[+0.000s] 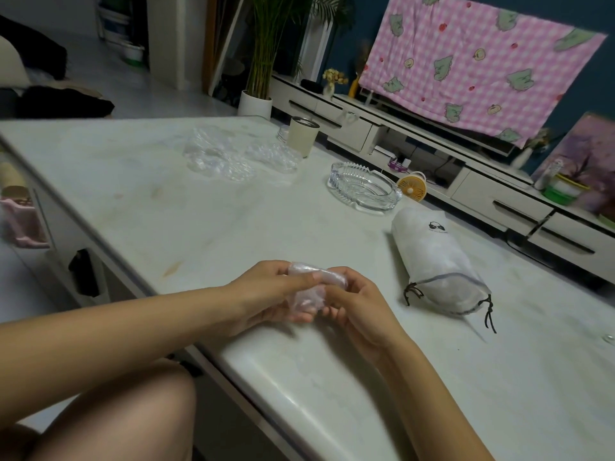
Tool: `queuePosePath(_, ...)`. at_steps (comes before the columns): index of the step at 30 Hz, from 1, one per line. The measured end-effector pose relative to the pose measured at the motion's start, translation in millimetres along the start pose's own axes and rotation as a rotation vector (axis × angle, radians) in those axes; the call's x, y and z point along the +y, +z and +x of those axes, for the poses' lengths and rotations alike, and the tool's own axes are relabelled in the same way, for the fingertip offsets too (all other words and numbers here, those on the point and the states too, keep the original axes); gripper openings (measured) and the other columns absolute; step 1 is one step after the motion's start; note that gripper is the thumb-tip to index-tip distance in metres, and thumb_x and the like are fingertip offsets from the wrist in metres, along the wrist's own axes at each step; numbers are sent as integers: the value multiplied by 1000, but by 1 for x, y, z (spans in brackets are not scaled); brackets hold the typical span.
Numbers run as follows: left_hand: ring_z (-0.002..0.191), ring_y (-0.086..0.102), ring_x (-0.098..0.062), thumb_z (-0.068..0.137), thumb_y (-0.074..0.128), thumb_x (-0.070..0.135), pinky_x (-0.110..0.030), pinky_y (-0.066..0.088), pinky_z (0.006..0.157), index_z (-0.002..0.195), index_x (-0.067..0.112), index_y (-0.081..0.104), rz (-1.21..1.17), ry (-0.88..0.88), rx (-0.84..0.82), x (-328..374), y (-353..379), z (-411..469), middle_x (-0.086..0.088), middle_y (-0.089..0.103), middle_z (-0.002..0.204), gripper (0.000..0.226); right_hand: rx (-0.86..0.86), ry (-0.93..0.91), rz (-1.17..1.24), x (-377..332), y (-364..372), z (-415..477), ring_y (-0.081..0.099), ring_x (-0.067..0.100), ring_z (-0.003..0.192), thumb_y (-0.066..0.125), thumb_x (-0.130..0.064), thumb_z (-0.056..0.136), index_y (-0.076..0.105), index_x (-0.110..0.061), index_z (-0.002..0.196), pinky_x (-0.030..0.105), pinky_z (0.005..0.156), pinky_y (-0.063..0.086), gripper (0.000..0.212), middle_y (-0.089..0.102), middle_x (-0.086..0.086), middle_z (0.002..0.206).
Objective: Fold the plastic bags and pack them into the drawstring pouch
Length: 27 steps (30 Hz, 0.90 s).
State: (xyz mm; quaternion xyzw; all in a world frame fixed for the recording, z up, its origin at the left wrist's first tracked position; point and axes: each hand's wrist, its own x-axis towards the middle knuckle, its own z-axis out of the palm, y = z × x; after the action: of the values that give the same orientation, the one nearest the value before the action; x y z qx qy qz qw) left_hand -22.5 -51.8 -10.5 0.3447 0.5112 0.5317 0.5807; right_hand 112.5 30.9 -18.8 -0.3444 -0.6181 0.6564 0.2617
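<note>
Both hands grip one small folded bag [304, 299] just above the tabletop's [166, 207] near edge, the left hand [263, 294] and right hand [361, 312] curled round its two ends. The pouch [432, 257] lies on the tabletop to their right, apart from them and nearer the right hand. Its long axis runs from its closed far end to the corded mouth, which is turned toward the near edge.

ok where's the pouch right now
Head view, right side: the pouch lies on the table, just nearer than the ashtray and right of the right hand.
</note>
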Motion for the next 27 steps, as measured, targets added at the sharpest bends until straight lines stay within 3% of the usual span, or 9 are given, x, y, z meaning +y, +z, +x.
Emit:
queuePosePath(3,83,69,-17,83,67,8,-20,56,65,114,0,62,-30,-62,41,-2,0,3,-17,67,109,32,19,-1,23,0,-1,1,52,18,65,52,9,84,61,-7,86,26,58,40,18,59,7,73)
queuePosePath(8,67,69,-13,79,69,-5,-17,54,55,111,-11,59,36,-45,213,-6,1,6,-15,69,95,34,3,-68,18,3,4,0,53,18,64,47,18,81,58,-8,78,27,60,42,28,58,8,73)
queuePosePath(13,73,68,-18,85,53,-8,-26,59,68,98,-2,64,-21,-137,105,2,2,4,-9,69,82,18,127,-135,-3,7,3,4,49,21,66,49,17,74,59,-9,72,30,61,40,28,56,7,67)
queuePosePath(16,82,68,-24,91,52,8,-32,58,80,105,8,69,-88,-188,-21,11,4,1,-12,65,99,22,213,-214,-106,5,0,3,47,8,51,49,18,77,56,-9,68,17,51,38,29,53,-6,53)
queuePosePath(18,85,69,-20,92,53,9,-29,57,80,94,12,75,-49,-150,-20,14,10,2,-7,69,100,22,243,-265,-156,1,-3,2,46,6,50,49,19,77,56,-9,67,17,50,38,30,53,-9,52)
queuePosePath(22,69,64,-17,90,46,-6,-26,55,71,86,5,66,10,-78,119,21,28,12,-8,70,78,23,292,-384,-267,-19,-7,-1,50,11,62,53,11,67,59,-19,66,26,58,42,31,60,-13,62)
queuePosePath(24,64,63,-15,88,41,-14,-20,54,58,88,2,65,-36,-101,99,26,37,20,-9,70,75,29,329,-436,-314,-28,-12,-10,53,13,71,50,1,60,58,-27,63,29,65,45,29,61,-12,69)
queuePosePath(27,56,61,-13,84,40,-18,-14,50,46,93,-1,66,-62,-173,56,32,65,33,-12,69,72,33,414,-457,-377,-26,-36,-29,54,10,82,50,2,60,56,-33,58,24,74,43,36,57,-11,82)
